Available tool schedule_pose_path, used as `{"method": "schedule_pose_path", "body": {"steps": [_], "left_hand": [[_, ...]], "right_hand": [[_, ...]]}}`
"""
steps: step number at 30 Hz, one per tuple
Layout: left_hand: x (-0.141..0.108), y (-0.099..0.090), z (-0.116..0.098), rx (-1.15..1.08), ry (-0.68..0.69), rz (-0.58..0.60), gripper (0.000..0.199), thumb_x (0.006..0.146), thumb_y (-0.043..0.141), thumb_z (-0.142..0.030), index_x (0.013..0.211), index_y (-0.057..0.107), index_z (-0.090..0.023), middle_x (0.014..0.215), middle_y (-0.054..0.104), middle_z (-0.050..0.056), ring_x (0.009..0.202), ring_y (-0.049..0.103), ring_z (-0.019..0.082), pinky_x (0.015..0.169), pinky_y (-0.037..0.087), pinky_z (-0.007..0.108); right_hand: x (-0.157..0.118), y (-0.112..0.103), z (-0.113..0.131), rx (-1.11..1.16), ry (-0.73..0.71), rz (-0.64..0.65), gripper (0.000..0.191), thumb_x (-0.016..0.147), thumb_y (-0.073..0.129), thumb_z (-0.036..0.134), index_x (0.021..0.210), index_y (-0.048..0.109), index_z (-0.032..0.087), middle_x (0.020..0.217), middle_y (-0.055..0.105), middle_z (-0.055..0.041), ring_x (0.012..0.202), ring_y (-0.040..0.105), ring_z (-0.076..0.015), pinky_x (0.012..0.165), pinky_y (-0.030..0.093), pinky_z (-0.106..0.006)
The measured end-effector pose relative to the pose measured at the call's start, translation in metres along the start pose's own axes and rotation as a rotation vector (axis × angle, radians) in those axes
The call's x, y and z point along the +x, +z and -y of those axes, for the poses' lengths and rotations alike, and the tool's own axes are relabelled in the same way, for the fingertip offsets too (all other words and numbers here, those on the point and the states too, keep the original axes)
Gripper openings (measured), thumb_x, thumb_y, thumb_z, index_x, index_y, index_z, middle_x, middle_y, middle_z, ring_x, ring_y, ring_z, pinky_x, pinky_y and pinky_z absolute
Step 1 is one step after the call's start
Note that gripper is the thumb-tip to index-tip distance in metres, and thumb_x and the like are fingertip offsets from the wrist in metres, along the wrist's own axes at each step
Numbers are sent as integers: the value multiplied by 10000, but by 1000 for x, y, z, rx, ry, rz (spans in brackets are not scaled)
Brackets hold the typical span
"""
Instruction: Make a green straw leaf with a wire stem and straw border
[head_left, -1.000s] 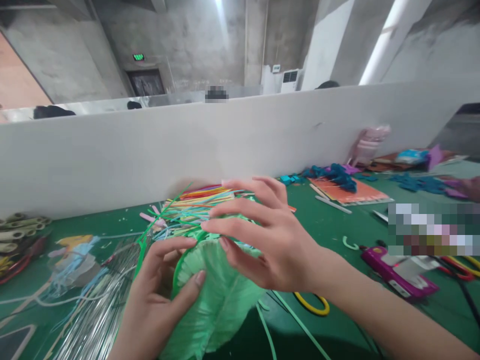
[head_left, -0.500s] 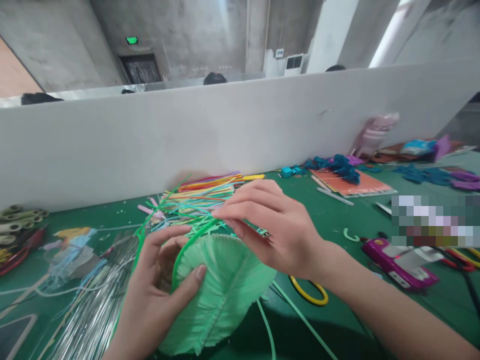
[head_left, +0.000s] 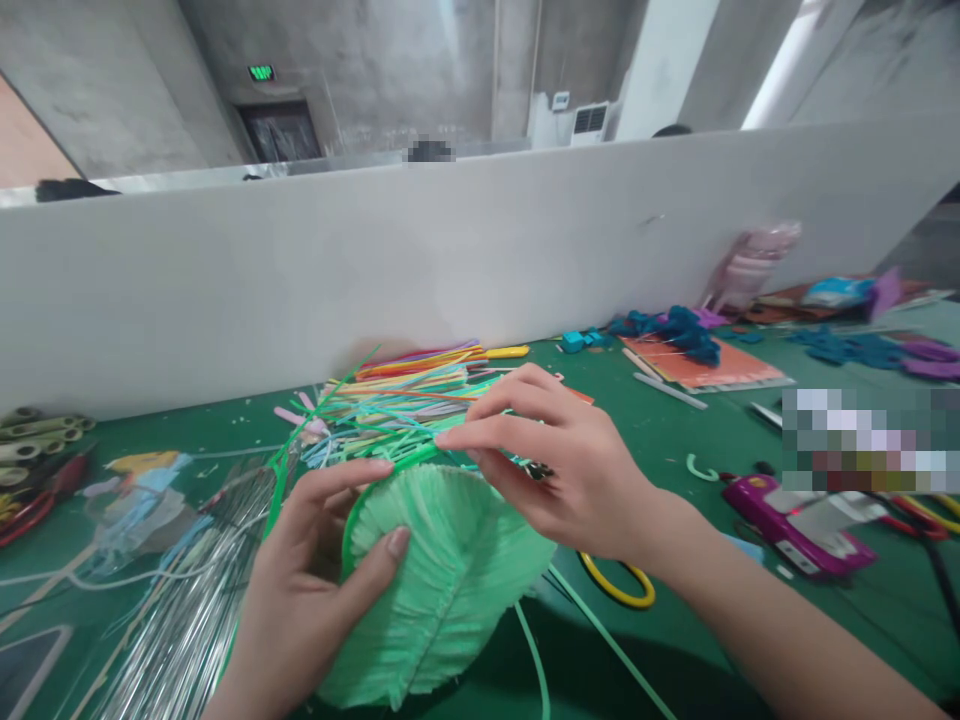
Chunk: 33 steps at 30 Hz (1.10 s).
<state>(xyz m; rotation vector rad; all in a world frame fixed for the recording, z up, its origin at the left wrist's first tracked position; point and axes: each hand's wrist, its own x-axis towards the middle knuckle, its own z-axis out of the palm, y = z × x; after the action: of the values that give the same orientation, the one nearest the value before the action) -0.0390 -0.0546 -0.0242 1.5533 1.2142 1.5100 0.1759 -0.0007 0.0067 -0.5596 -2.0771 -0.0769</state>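
Note:
A pale green pleated leaf shape (head_left: 450,570) is held at its left side by my left hand (head_left: 322,570), thumb on the front face and fingers behind. Along its upper left edge runs a bright green strip (head_left: 409,458), which continues behind my left hand. At the leaf's top edge, my right hand (head_left: 555,455) has its index finger and thumb close together on the end of that strip. Its other fingers are curled. Part of the leaf's right side is hidden behind my right hand.
Coloured stems (head_left: 412,390) lie behind the leaf, and silvery wires (head_left: 180,600) at left. Yellow-handled scissors (head_left: 619,582) are below my right wrist. A magenta glue gun (head_left: 795,525) and an orange sheet (head_left: 701,362) lie at right. A white partition (head_left: 225,300) bounds the table.
My right hand has shifted slightly right along the leaf's top edge. My left index finger reaches a little further right over the strip.

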Motion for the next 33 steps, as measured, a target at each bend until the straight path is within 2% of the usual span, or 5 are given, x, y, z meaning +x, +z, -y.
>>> {"method": "schedule_pose_path", "body": {"steps": [3, 7, 15, 24, 33], "left_hand": [[1, -1, 2, 11, -2, 17, 336, 781, 760, -256, 1083, 622, -299, 1000, 719, 7, 879, 693, 182, 718, 579, 267], [0, 5, -4, 14, -53, -38, 361, 781, 746, -281, 1114, 605, -294, 984, 707, 13, 867, 694, 183, 697, 577, 259], [1, 7, -8, -3, -106, -12, 379, 785, 739, -245, 1131, 595, -303, 1027, 701, 3, 913, 683, 162, 743, 560, 233], [0, 6, -8, 15, -99, -5, 361, 805, 733, -269, 1134, 593, -317, 1012, 701, -10, 884, 680, 160, 722, 560, 235], [-2, 9, -7, -16, -56, -23, 358, 793, 732, -224, 1107, 604, -336, 921, 700, -50, 791, 656, 117, 673, 536, 177]], "right_hand": [[-3, -1, -1, 23, 19, 6, 242, 926, 542, 88, 1064, 692, 219, 929, 698, -49, 866, 573, -179, 836, 498, -381], [-1, -2, -3, 28, 27, -30, 193, 939, 557, 107, 1068, 669, 197, 934, 715, -55, 874, 597, -182, 824, 514, -372], [14, -11, 4, -29, -64, -62, 174, 942, 548, 75, 1014, 675, 169, 952, 699, -74, 902, 601, -176, 827, 526, -363], [-2, -7, 1, -45, -23, -41, 176, 895, 598, 51, 1000, 698, 150, 940, 703, -85, 911, 587, -203, 856, 515, -395], [-7, 0, -3, -9, 10, -26, 144, 906, 608, 68, 975, 716, 133, 913, 712, -87, 887, 594, -199, 832, 496, -389]]}}
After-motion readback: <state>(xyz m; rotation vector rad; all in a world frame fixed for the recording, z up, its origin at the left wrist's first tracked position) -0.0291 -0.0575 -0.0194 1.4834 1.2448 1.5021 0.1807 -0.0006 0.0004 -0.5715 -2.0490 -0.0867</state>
